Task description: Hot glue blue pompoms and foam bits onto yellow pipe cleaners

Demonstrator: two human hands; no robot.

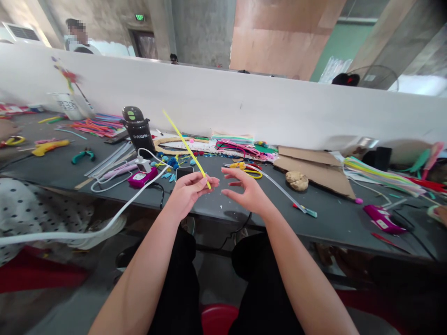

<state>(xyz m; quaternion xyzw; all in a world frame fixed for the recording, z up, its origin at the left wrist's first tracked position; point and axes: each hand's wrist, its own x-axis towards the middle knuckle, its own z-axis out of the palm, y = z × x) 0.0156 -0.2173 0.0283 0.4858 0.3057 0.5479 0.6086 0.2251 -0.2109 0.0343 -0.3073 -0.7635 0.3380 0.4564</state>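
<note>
My left hand (189,190) pinches a yellow pipe cleaner (185,143) close to its lower end, and the long part slants up to the left. To its right, my right hand (246,188) is held with fingers apart and nothing between them. Just behind my right hand lie yellow-handled scissors (252,170) on the grey table (223,204). A phone (184,173), partly covered by my left hand, rests on the table behind it.
A black bottle (138,132), a magenta power socket (142,177) and a white cable (134,197) are at left. Rightward are a tan lump (296,180), cardboard (314,172) and another magenta socket (384,218). A white partition (209,100) runs behind.
</note>
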